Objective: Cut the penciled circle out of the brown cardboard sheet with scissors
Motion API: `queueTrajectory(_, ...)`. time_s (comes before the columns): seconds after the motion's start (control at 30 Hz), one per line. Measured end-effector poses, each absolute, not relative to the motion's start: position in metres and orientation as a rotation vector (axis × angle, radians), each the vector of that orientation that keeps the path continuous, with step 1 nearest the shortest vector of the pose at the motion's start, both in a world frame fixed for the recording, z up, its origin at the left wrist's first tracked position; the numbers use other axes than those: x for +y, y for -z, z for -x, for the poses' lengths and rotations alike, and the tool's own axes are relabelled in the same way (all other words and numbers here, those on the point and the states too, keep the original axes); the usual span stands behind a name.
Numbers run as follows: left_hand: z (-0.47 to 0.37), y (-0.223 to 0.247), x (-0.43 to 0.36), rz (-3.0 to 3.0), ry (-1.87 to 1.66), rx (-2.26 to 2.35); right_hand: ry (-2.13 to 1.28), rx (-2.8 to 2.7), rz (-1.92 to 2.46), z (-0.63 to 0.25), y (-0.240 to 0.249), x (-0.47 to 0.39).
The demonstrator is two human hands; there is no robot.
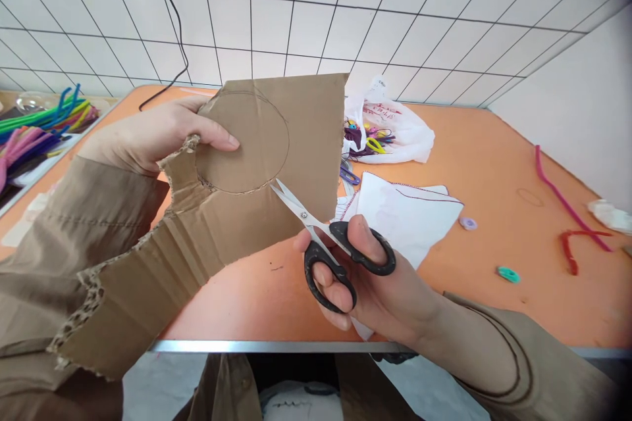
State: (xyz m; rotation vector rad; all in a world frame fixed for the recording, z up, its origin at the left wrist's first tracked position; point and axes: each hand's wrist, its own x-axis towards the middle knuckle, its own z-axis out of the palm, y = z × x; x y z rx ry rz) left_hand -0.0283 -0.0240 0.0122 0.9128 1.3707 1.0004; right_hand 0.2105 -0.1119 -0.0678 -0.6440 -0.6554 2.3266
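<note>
My left hand (182,131) grips a piece of brown cardboard (316,138) at its upper left, thumb on the front face and fingers behind it. A large circle is drawn on the board, and a cut runs along its lower left edge. From there a ragged strip of cardboard (148,283) hangs down to the lower left. In my right hand (365,276) are scissors (304,216) with black handles, thumb and fingers through the loops. Their blades are slightly apart, with the tips at the circle's lower right line.
Behind the cardboard lies a white plastic bag (409,135) with colourful small items. A white cloth (405,210) with red stitching lies on the orange table (474,145). Pipe cleaners (567,197) and a teal bobbin (508,274) are at right; more pipe cleaners (39,122) at far left.
</note>
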Motion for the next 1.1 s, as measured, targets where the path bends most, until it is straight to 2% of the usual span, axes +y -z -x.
queueTrajectory(0.43, 0.018, -0.015, -0.03, -1.097, -0.984, 1.47, -2.317, -0.69, 0.625, -0.21, 0.065, -0.113)
queueTrajectory(0.9, 0.024, -0.009, -0.026, -1.216, -0.983, 1.34, -2.433, -0.562, 0.553, -0.217, 0.063, -0.108)
queueTrajectory(1.1, 0.02, -0.014, -0.027, -1.192, -0.985, 1.359, -2.346, -0.744, 0.645, -0.213, 0.056, -0.111)
